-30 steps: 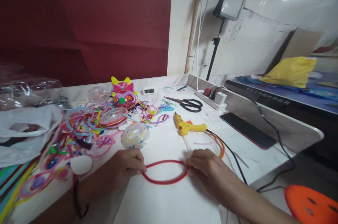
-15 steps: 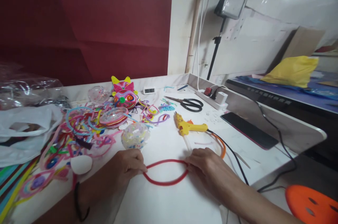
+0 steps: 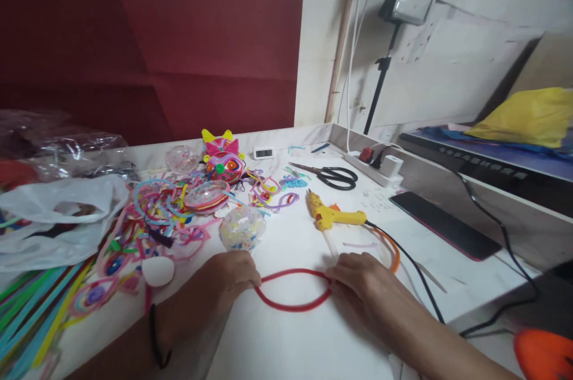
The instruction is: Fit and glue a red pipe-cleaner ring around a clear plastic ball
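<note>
A red pipe cleaner (image 3: 295,308) is bent into a pointed oval loop over the white work surface. My left hand (image 3: 235,277) pinches its left corner, and its right corner is gripped between the fingertips of my right hand (image 3: 358,275). Just beyond my left hand sits a clear ball (image 3: 242,229) filled with coloured bits. A yellow hot glue gun (image 3: 335,216) lies beyond my right hand, its clear glue stick pointing toward me. The fingertips partly hide both corners of the loop.
Black scissors (image 3: 333,176), a phone (image 3: 445,225) and a power strip (image 3: 376,168) lie at the back right. Tangled pipe-cleaner pieces (image 3: 156,207), a decorated mask-like figure (image 3: 222,159) and a white plastic bag (image 3: 58,219) fill the left. A black cable (image 3: 407,272) runs off the right edge.
The whole scene has shifted right in view as the camera turned slightly left. Both hands keep their pinch on the red loop, whose shape is nearly the same.
</note>
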A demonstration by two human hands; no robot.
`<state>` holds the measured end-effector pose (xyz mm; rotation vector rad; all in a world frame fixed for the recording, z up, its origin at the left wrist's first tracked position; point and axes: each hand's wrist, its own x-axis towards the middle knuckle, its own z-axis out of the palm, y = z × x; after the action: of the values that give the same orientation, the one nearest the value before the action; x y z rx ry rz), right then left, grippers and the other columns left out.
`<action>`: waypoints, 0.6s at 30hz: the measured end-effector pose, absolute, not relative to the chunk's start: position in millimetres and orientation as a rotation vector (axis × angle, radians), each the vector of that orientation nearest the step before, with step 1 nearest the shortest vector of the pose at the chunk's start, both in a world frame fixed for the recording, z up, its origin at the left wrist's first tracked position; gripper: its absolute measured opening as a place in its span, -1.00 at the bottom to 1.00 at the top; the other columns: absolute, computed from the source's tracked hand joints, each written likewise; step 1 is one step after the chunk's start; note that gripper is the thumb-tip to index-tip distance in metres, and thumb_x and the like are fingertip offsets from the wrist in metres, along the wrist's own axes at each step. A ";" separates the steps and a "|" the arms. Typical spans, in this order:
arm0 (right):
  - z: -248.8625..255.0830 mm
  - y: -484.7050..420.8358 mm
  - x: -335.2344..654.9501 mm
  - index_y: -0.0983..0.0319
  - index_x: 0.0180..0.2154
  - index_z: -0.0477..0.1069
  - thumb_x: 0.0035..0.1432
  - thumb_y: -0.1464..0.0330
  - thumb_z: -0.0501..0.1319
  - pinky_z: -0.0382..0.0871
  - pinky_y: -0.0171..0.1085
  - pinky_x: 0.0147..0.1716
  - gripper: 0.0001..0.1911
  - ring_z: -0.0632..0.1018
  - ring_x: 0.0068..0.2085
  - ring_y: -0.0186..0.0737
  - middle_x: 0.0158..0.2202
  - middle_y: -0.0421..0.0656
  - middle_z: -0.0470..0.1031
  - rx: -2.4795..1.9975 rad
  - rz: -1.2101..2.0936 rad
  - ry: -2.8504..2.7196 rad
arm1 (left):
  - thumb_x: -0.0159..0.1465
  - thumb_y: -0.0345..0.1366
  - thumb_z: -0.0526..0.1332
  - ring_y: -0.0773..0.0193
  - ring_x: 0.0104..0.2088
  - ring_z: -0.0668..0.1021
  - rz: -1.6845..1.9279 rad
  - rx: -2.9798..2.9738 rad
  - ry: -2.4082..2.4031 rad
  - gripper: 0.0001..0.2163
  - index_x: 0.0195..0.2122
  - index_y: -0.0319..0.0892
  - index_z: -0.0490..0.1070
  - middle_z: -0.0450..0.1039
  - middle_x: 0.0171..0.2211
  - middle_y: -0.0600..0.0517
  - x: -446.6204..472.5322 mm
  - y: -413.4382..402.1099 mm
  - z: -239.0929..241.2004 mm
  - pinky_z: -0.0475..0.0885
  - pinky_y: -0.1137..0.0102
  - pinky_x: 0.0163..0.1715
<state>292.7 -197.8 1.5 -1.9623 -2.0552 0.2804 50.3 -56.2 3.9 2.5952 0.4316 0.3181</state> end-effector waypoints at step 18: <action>-2.1 -198.2 293.2 0.23 -0.37 0.55 0.22 0.53 0.08 0.25 -0.20 -0.31 -0.72 0.49 -0.32 -0.14 -0.40 -0.09 0.49 -1.929 0.236 -2.076 | 0.33 -0.34 0.08 0.29 -0.37 0.46 0.207 2.594 0.721 -0.77 -0.46 -0.16 0.42 0.44 -0.41 0.05 52.6 -68.2 17.3 0.28 0.40 -0.37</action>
<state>293.2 -198.2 -2.1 -1.9293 -2.0761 0.2362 52.6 -68.2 17.3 2.5944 0.7213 0.2067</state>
